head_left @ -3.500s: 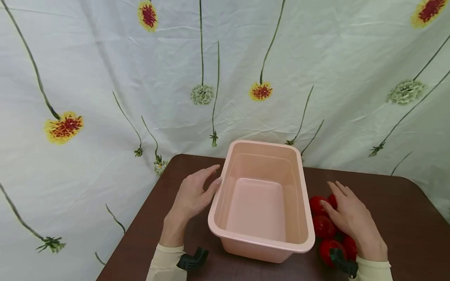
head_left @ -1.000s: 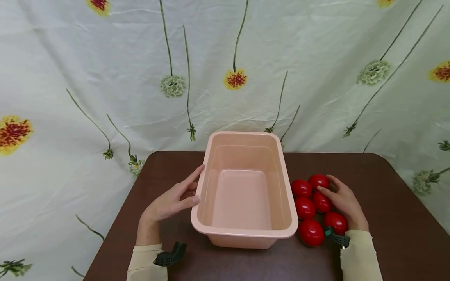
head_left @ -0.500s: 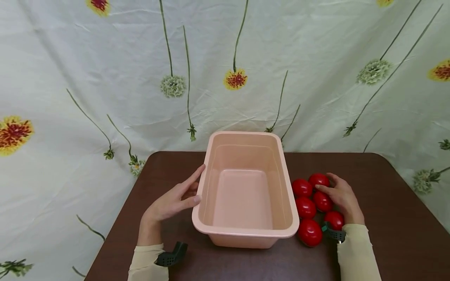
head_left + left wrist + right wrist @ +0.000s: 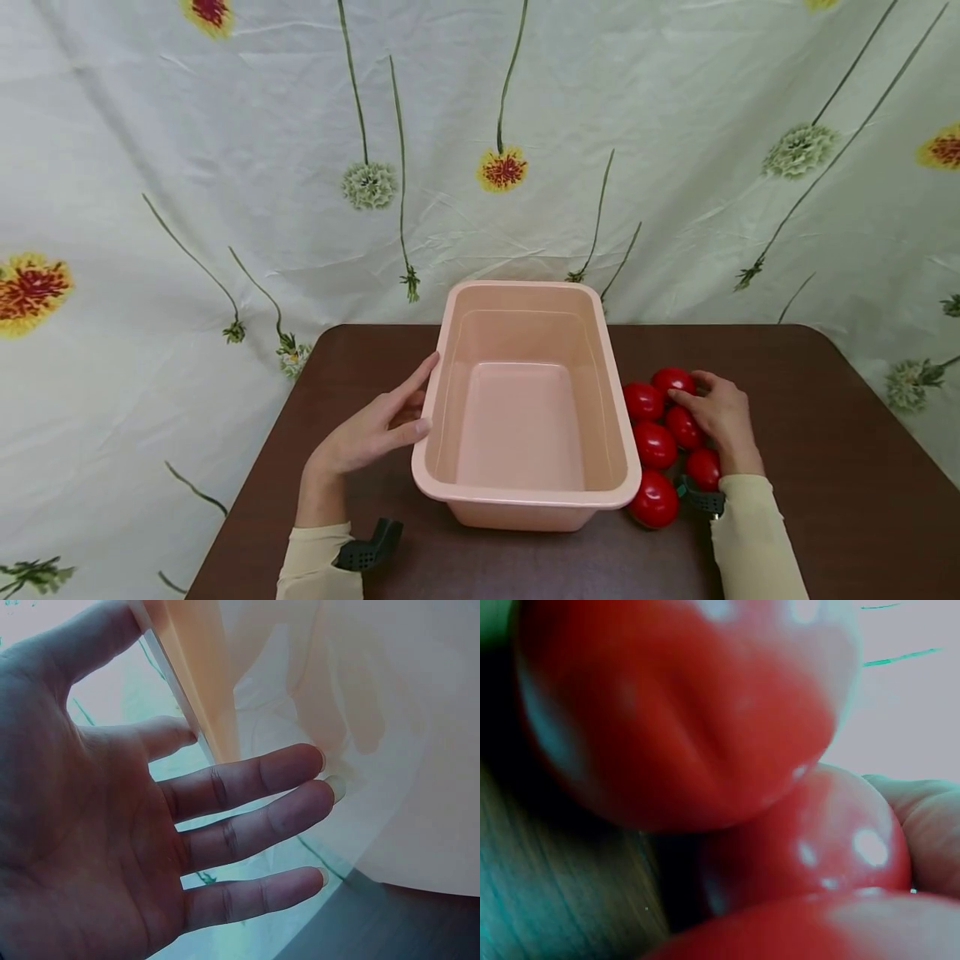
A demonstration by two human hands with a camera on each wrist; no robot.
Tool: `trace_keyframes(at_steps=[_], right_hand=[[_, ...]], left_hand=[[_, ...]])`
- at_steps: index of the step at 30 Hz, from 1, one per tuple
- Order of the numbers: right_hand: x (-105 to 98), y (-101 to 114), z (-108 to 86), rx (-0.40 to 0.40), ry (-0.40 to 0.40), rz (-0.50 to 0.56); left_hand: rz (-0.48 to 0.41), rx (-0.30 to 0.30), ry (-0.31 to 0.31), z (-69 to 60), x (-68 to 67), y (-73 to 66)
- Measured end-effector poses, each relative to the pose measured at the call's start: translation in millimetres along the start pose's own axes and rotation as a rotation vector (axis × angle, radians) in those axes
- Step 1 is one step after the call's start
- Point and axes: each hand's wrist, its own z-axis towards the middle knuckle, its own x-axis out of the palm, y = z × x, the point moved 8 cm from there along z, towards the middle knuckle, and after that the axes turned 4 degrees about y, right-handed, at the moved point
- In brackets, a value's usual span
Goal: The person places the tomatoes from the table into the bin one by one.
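A pale pink plastic tub (image 4: 525, 498) stands in the middle of the table. My left hand (image 4: 367, 433) touches its left rim with forefinger and thumb; in the left wrist view the other fingers (image 4: 262, 825) stretch out along the tub's outer wall. Several shiny red tomatoes (image 4: 654, 444) lie in two rows close by the tub's right side. Over the right row lies my right hand (image 4: 723, 412), its thumb and fingers bent loosely against the farthest tomato (image 4: 672, 381). Close up in the right wrist view are a large tomato (image 4: 682, 720) and others behind and below it.
The dark brown table (image 4: 825, 467) has rounded far corners. Right behind it hangs a white cloth (image 4: 300, 150) printed with flowers. A black wrist device (image 4: 369, 546) sticks out from the left sleeve, and another (image 4: 702, 497) sits by the right-hand tomatoes.
Earlier my left hand was near the rim and my right hand above the tomatoes. Over the last second my right hand has shifted left, and several tomatoes have moved left toward the tub.
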Motion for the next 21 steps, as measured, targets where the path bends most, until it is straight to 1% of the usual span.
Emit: trace_keyframes(at_steps=[2, 4, 8, 11, 15, 21], right_hand=[[-0.8, -1.2, 0.0, 0.018, -0.004, 0.012], [-0.9, -2.1, 0.2, 0.035, 0.007, 0.022], [0.3, -3.1, 1.4, 0.037, 0.031, 0.045], [-0.1, -3.1, 1.8, 0.026, 0.02, 0.057], [-0.3, -3.5, 2.5, 0.03, 0.006, 0.053], [4.5, -4.6, 4.4, 0.046, 0.059, 0.066]], left_hand=[[0.003, 0.001, 0.0, 0.2, 0.1, -0.6], [0.008, 0.002, -0.001, 0.4, -0.1, -1.1], [0.017, 0.009, -0.005, 1.6, 0.1, -1.8], [0.019, 0.011, -0.005, 2.5, 1.2, -2.0], [0.018, 0.009, -0.007, 2.1, 1.3, -1.4], [0.026, 0.02, -0.005, 1.4, 0.5, -1.8]])
